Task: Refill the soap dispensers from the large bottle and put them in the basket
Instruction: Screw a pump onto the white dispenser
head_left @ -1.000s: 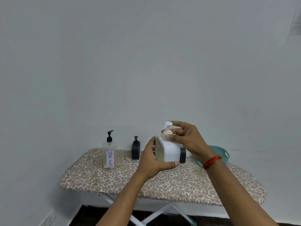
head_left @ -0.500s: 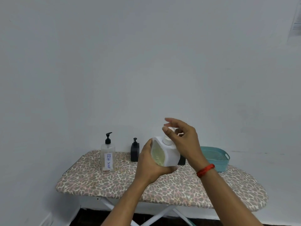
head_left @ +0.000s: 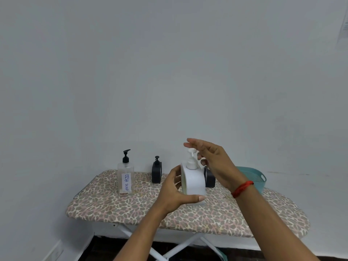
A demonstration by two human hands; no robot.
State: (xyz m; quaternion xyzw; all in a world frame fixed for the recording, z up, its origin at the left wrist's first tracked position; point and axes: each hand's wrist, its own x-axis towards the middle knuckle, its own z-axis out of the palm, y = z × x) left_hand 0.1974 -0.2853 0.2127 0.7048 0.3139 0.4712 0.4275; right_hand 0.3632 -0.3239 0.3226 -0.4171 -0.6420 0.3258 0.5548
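Head view shows the left hand (head_left: 172, 194) wrapped round the white dispenser (head_left: 194, 183), holding it over the middle of the ironing board (head_left: 131, 210), left of the teal basket (head_left: 258, 178). The right hand (head_left: 214, 162) hovers released, fingers spread beside the pump (head_left: 192, 154) — gripping nothing. With one hand carrying it and the pump possibly loosened, a tilt could spill soap or drop the pump. A second ago the right fingers pinched the pump's collar; they have since let go.

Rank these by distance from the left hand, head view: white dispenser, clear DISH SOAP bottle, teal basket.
1. white dispenser: held in the left hand itself.
2. clear DISH SOAP bottle: standing off to the left.
3. teal basket: far right, toward the back.
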